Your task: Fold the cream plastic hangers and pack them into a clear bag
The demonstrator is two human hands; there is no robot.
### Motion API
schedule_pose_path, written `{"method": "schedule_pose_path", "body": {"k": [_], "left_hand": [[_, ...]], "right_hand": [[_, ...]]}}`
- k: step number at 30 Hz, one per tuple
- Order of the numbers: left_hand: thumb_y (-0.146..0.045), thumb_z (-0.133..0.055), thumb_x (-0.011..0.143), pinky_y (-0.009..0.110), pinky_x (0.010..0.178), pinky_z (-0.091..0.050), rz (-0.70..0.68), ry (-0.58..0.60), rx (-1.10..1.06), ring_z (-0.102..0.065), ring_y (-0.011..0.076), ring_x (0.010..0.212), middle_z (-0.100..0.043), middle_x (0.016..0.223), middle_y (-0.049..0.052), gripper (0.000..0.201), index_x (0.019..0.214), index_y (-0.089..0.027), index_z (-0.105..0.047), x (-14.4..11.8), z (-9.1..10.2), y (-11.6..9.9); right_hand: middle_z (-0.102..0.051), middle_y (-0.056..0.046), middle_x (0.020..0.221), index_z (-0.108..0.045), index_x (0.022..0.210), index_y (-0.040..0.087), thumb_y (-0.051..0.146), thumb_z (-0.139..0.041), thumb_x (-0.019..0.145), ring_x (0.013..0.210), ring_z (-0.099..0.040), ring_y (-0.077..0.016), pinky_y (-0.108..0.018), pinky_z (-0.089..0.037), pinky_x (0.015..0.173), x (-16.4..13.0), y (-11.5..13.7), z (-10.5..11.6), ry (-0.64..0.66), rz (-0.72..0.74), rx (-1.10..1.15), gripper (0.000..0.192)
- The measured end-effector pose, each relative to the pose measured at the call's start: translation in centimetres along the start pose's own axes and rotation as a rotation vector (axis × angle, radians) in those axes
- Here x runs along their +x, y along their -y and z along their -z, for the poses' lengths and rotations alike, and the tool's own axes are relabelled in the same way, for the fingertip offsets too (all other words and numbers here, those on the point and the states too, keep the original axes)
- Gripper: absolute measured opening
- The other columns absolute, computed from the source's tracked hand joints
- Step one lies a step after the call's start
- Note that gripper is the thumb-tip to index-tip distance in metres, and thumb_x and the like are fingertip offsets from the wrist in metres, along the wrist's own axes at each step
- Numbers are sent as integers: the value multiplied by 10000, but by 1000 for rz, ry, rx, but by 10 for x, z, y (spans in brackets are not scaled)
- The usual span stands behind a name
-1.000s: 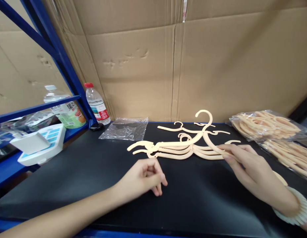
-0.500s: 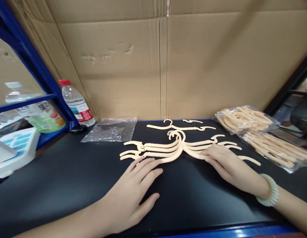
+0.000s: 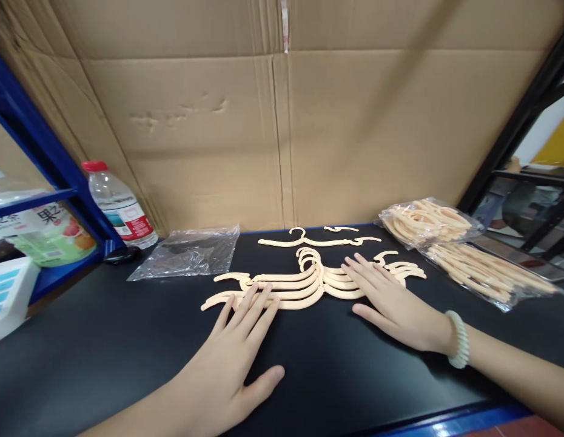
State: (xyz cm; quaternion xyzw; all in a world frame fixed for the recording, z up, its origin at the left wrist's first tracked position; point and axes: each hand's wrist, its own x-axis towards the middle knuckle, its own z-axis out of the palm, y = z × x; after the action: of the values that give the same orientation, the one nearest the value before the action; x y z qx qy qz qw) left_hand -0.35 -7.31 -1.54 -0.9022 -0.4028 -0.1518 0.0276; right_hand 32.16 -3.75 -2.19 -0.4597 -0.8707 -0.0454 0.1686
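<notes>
Stacked cream hangers [image 3: 304, 285], thin curved arms, hooks aligned

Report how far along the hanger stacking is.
Done: several cream hangers lie nested in one flat pile on the black table. In hand: the left hand and right hand lie flat, fingertips on the pile's two ends. Left: one loose hanger behind the pile and the empty clear bag.

Both forearms are bare, with no sleeves in view. The left hand [image 3: 231, 358] wears nothing: no ring, no watch, no glove. The right hand [image 3: 395, 306] is ungloved too, and its wrist carries a pale, whitish-green beaded bracelet [image 3: 459, 340].
</notes>
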Motion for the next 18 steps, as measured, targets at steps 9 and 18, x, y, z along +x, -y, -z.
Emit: {"method": "schedule_pose_path", "body": {"k": [9, 18], "left_hand": [[-604, -490, 845, 629, 1075, -193, 21, 108, 87, -205, 427, 1396, -196, 1550, 177, 822, 1506, -234, -173, 12, -6, 24], [-616, -455, 862, 635, 1076, -192, 36, 133, 78, -177, 419, 1406, -157, 1559, 166, 817, 1508, -246, -120, 21, -8, 35]], "right_hand": [[-211, -158, 1534, -242, 1489, 105, 462, -254, 989, 1422, -138, -292, -545, -191, 1140, 20, -11, -5, 234, -23, -20, 614], [-241, -156, 1528, -249, 1488, 120, 491, -259, 982, 1423, -151, -291, -562, -181, 1136, 32, -15, -13, 185, -35, 2, 628]]}}
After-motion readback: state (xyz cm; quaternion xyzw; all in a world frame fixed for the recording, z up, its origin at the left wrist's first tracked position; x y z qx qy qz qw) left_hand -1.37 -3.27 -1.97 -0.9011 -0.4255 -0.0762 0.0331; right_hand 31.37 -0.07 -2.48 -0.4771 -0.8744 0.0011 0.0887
